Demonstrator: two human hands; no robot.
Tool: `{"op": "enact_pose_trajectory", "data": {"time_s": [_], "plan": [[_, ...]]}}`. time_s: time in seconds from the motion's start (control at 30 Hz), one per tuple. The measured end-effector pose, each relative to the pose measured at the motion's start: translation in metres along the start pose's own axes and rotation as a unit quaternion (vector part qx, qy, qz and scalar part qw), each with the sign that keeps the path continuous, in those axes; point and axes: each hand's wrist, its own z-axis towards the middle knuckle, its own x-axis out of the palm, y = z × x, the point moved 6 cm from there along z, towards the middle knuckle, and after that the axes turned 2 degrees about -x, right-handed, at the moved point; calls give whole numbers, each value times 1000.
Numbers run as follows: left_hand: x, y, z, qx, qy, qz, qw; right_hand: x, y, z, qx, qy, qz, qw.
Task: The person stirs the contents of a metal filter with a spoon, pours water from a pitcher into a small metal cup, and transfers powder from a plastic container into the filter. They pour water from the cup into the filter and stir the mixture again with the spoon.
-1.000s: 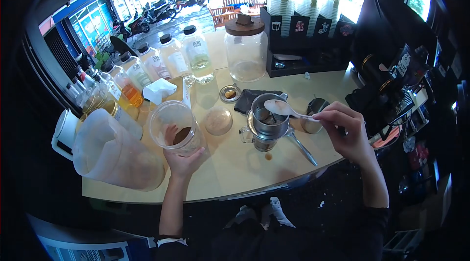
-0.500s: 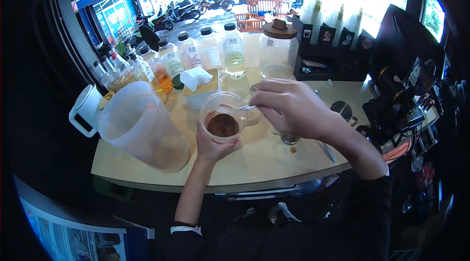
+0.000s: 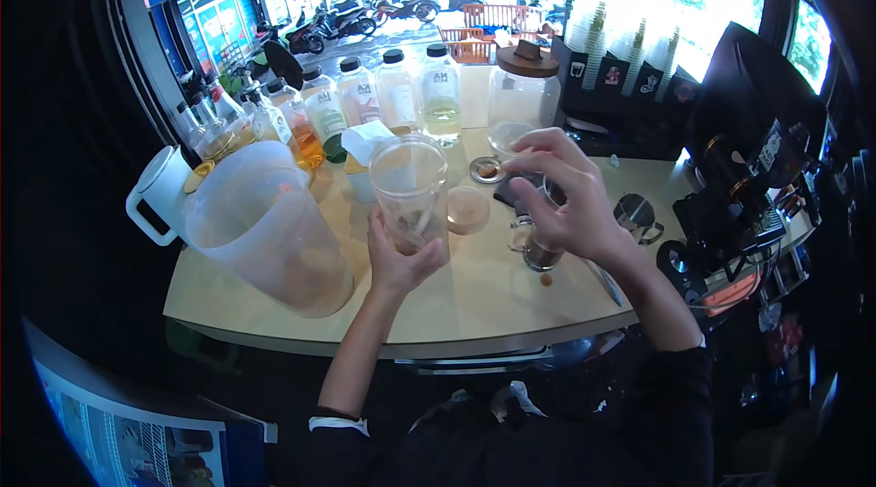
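Note:
My left hand (image 3: 401,268) is wrapped round the lower part of a clear plastic cup (image 3: 408,172), held above the counter. Low inside the cup a pale, narrow shape shows, perhaps a spoon; I cannot make out the rest of the contents. My right hand (image 3: 570,199) is raised to the right of the cup, fingers curled and apart, with nothing seen in them. Beneath it stands a small glass mug (image 3: 540,256) with dark liquid, partly hidden by the hand. A round, flat tan disc (image 3: 468,210) lies on the counter between the hands.
A large translucent pitcher (image 3: 265,236) and a white jug (image 3: 162,190) stand at left. Several bottles (image 3: 442,104) line the back, beside a lidded jar (image 3: 524,108). A metal cup (image 3: 634,213) and black machine (image 3: 739,167) are at right. A brown spot (image 3: 546,280) marks the counter.
My right hand has let go of the light-coloured utensil it held in the cup, opened and moved slightly right. The cup now stands more upright and higher, its brown contents no longer plainly seen.

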Motion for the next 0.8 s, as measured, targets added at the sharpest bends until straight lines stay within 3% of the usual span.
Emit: {"op": "enact_pose_trajectory", "data": {"time_s": [0.13,0.23,0.3,0.33,0.4,0.43,0.5,0.53,0.57,0.6,0.67,0.73,0.8], "plan": [[8,12,-1,-24,0,-81,996,-30,-25,-51,66,-79,3,995],[0,-11,-3,54,-43,12,998,-47,-48,-108,103,-138,-34,984],[-9,-47,-7,197,-100,128,967,-64,-74,-151,181,-219,-62,957],[-9,-51,-9,201,-98,126,967,-69,-82,-164,180,-223,-65,956],[-7,-66,-20,294,-147,167,929,-91,-104,-198,238,-309,-101,915],[-1,-69,-22,296,-141,164,931,-96,-118,-213,244,-311,-119,911],[22,-82,-36,396,-96,117,906,-97,-145,-236,278,-320,-138,895],[34,-86,-38,395,-90,112,907,-97,-159,-247,306,-327,-151,881],[51,-89,-37,380,-47,87,920,-90,-182,-265,368,-361,-42,856],[68,-92,-35,364,-5,62,929,-90,-191,-271,370,-363,-46,854],[97,-99,-24,335,7,57,940,-82,-214,-277,410,-320,82,850],[127,-96,-5,179,106,-83,975,-79,-213,-275,393,-351,107,843],[146,-91,4,146,134,-121,973,-77,-210,-274,399,-341,137,840]]}}
